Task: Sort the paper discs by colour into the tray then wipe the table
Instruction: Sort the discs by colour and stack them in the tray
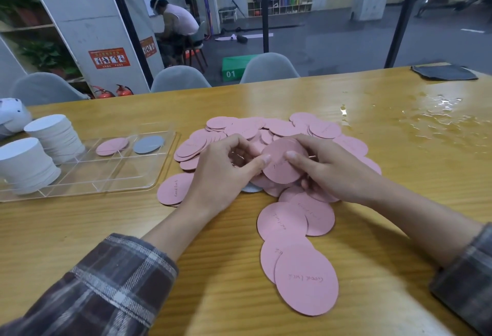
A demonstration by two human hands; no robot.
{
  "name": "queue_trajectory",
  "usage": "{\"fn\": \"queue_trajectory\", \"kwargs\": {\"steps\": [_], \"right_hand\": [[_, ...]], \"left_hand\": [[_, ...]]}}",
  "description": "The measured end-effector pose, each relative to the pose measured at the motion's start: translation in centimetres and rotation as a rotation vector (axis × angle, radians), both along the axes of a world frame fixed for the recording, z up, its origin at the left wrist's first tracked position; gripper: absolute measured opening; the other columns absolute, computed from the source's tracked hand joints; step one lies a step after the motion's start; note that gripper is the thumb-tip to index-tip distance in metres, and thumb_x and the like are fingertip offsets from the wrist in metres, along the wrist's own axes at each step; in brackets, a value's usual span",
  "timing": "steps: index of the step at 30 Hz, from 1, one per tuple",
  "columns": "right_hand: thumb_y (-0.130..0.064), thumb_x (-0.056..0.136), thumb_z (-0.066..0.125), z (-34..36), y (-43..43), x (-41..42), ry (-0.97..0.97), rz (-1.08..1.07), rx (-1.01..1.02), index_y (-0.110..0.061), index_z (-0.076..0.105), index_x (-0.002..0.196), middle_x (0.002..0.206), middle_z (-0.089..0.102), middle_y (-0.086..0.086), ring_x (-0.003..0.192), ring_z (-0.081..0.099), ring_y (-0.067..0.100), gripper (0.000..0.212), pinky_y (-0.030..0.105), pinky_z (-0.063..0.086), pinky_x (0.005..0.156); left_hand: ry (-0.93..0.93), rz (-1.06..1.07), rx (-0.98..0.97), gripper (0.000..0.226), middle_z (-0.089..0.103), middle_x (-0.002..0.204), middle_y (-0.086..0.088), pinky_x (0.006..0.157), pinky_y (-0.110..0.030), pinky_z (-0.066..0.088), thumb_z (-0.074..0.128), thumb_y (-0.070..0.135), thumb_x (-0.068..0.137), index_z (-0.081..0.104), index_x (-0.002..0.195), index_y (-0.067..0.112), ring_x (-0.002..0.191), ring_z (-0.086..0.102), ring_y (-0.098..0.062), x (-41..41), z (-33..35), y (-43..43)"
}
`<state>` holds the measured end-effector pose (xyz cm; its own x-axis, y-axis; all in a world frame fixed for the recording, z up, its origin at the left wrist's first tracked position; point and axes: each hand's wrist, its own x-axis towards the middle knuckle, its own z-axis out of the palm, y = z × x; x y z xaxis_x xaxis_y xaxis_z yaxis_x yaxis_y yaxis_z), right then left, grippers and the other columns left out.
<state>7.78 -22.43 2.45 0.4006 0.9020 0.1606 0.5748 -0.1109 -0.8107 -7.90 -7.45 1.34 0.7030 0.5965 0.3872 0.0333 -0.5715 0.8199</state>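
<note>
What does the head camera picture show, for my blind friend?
A left hand and right hand hold one pink disc over a pile of pink discs on a table. A clear tray sits left, spilled water right.

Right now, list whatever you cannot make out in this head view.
- Round grey paper disc: mostly hidden under the left hand and the pile of round pink paper discs.
- Writing on the pink disc pinched by left and right hand: too small to read.
- Nearest stack of white paper discs: cut by the left edge.
</note>
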Motion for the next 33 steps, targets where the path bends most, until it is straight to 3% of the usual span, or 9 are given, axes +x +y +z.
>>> {"fn": "queue_trajectory", "kwargs": {"steps": [3,6,10,13,18,23,28,30,33], "right_hand": [[-0.027,0.108,0.05,0.0,-0.1,0.4,0.018,-0.043,0.012,-0.007,0.06,0.111,0.075,0.06,0.013,0.055,0.06,0.017,0.023,0.054,0.052,0.056],[-0.026,0.108,0.048,0.1,-0.2,0.6,0.027,-0.053,0.025,-0.006,0.06,0.108,0.072,0.059,0.005,0.055,0.059,0.018,0.023,0.051,0.052,0.056],[-0.026,0.108,0.048,-0.1,0.0,0.4,0.058,-0.063,0.016,-0.005,0.06,0.112,0.073,0.056,0.002,0.053,0.057,0.017,0.024,0.045,0.048,0.055],[-0.026,0.109,0.047,0.0,0.0,0.2,0.067,-0.065,0.012,-0.006,0.06,0.111,0.071,0.055,0.001,0.053,0.057,0.016,0.024,0.041,0.046,0.053],[-0.026,0.109,0.045,-0.1,0.0,0.3,0.172,-0.084,0.004,-0.003,0.056,0.106,0.069,0.053,0.002,0.05,0.052,0.014,0.026,0.029,0.04,0.049],[-0.028,0.111,0.042,-0.2,0.2,0.3,0.283,-0.088,-0.011,0.005,0.05,0.112,0.075,0.047,0.011,0.05,0.046,0.016,0.034,0.026,0.036,0.048],[-0.035,0.111,0.036,-0.2,0.4,-0.1,0.374,-0.055,0.013,-0.021,0.066,0.116,0.067,0.05,0.009,0.05,0.046,0.019,0.033,0.027,0.032,0.053],[-0.041,0.11,0.036,-0.1,0.4,-0.4,0.343,-0.034,0.008,-0.027,0.067,0.109,0.062,0.053,0.005,0.052,0.047,0.021,0.034,0.028,0.033,0.05],[-0.039,0.109,0.043,0.2,0.2,-0.5,0.211,0.006,0.007,-0.02,0.065,0.104,0.066,0.057,0.003,0.055,0.052,0.021,0.03,0.035,0.038,0.051]], "left_hand": [[0.177,-0.16,0.129,0.018,0.072,0.075,0.007,0.063,-0.032,0.049,0.089,0.033,0.081,0.074,0.079,0.023,0.068,0.064,-0.018,-0.6,0.3,0.0],[0.372,-0.377,0.181,0.022,0.07,0.083,0.008,0.07,-0.033,0.052,0.092,0.042,0.074,0.08,0.089,0.031,0.072,0.06,-0.015,-1.3,0.4,-0.4],[0.407,-0.392,0.204,0.029,0.069,0.091,0.012,0.076,-0.028,0.052,0.095,0.041,0.07,0.081,0.091,0.029,0.08,0.059,-0.012,-1.4,0.4,-0.5],[0.43,-0.388,0.177,0.025,0.072,0.087,0.011,0.071,-0.021,0.05,0.094,0.035,0.073,0.079,0.09,0.025,0.076,0.06,-0.009,-1.4,0.6,-0.2],[0.327,-0.338,-0.02,0.01,0.073,0.078,0.007,0.067,-0.019,0.05,0.085,0.013,0.085,0.076,0.088,0.013,0.07,0.065,-0.009,-1.4,1.1,0.9],[0.15,-0.196,-0.224,0.01,0.071,0.077,-0.004,0.062,-0.02,0.054,0.078,0.009,0.091,0.071,0.092,0.002,0.066,0.066,-0.017,-1.2,1.2,1.4],[0.022,-0.096,-0.289,0.014,0.071,0.07,-0.003,0.061,-0.016,0.054,0.078,0.008,0.091,0.07,0.093,-0.003,0.058,0.068,-0.011,-0.3,0.6,0.6],[-0.002,-0.064,-0.301,0.015,0.073,0.071,-0.005,0.062,-0.018,0.056,0.08,0.009,0.09,0.071,0.092,-0.003,0.06,0.071,-0.014,0.0,0.4,0.2],[-0.01,-0.034,-0.312,0.018,0.076,0.074,-0.009,0.064,-0.025,0.061,0.082,0.012,0.088,0.071,0.091,-0.001,0.064,0.076,-0.021,0.2,0.1,-0.3]]}}
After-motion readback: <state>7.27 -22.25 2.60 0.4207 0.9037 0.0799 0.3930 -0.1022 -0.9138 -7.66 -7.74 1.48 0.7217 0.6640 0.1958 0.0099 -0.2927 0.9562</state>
